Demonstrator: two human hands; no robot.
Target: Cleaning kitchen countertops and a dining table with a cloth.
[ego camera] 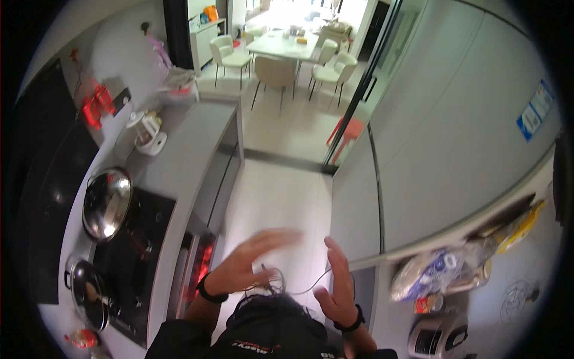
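Observation:
Both of my hands are raised in front of my chest, above the pale tiled floor (273, 193). My left hand (253, 258) is blurred, its fingers stretched to the right and its thumb apart; I see nothing in it. Upright and facing it, my right hand (336, 280) has its fingers raised and its thumb spread, with the palm bare. Dark bands circle both wrists. Between the hands a thin cable (309, 289) loops in front of my dark shirt (273, 332). Neither hand touches the counters.
To the left, a black cooktop (134, 224) holds a shiny wok (107, 204) and a pan with a utensil (87, 294). Farther along stands an electric kettle (150, 137). On the right are a tall cabinet (430, 134), plastic bags (430, 271) and a rice cooker (437, 336). Chairs surround a distant table (282, 45).

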